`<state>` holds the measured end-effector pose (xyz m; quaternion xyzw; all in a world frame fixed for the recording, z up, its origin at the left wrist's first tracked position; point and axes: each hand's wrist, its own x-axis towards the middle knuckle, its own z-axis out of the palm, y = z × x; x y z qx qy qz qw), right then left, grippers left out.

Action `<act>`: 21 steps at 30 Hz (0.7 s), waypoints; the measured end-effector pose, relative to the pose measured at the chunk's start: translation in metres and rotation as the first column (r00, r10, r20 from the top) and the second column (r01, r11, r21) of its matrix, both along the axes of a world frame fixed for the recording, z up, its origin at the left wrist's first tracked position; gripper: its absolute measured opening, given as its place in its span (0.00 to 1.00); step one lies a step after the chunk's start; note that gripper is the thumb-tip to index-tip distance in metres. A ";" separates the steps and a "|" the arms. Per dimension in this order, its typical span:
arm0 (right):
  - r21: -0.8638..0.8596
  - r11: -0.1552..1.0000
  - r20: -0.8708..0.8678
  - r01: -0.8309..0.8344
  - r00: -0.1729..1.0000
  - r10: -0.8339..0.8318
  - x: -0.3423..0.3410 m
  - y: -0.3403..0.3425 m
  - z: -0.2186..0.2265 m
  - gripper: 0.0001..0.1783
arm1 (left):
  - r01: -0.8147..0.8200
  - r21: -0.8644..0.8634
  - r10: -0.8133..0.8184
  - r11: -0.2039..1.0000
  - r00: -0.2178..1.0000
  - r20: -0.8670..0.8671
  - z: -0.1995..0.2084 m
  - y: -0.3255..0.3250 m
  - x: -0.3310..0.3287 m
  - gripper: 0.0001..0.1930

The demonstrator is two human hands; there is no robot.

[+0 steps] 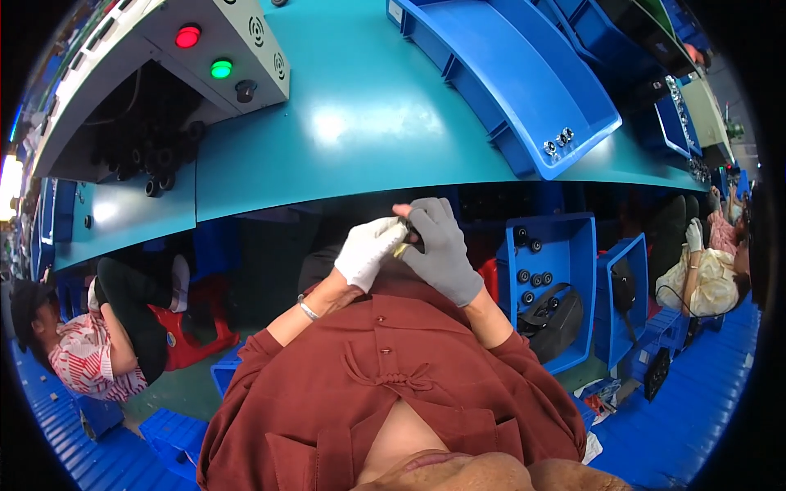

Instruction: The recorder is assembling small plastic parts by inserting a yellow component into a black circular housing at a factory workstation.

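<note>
In front of my chest, just off the table's near edge, my two gloved hands meet. My left hand [368, 254], in a white glove, is closed with its fingertips pinched together. My right hand [442, 250], in a grey glove with a bare fingertip showing, curls in from the other side. Between them is a small dark part [414, 238], which both hands appear to grip. The fingers cover most of it, so its exact kind cannot be made out.
A white machine [266, 53] with red and green lights stands at the left, black rollers [160, 164] heaped at its opening. On the teal table [352, 139], a blue tray [524, 90] holds several shiny parts. Right of me, a blue crate [588, 286] contains wheels and a black bag. Co-workers sit on both sides.
</note>
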<state>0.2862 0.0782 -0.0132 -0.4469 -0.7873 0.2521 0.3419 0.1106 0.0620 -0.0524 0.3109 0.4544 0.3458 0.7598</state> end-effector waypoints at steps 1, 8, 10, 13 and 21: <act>-0.036 0.999 -0.061 0.036 0.997 -0.038 -0.001 0.000 0.002 0.26 | 0.000 -0.001 0.000 1.000 1.000 0.001 -0.001 0.000 0.002 0.18; 0.033 0.999 -0.027 0.019 0.999 -0.018 0.003 -0.001 -0.012 0.21 | 0.038 -0.200 0.123 0.979 0.673 0.729 -0.014 -0.007 0.007 0.19; 0.028 0.999 -0.022 0.030 0.999 -0.029 0.001 -0.001 -0.013 0.20 | -0.029 -0.338 0.254 0.941 0.721 0.645 -0.022 -0.008 0.009 0.19; 0.024 0.999 -0.054 0.032 0.998 -0.031 0.001 -0.003 -0.009 0.20 | -0.031 -0.337 0.260 0.941 0.705 0.660 -0.023 -0.011 0.008 0.20; 0.082 0.996 -0.002 0.029 1.000 -0.029 -0.001 -0.005 -0.003 0.23 | 0.026 -0.333 0.255 0.943 0.587 0.768 -0.037 -0.011 0.009 0.18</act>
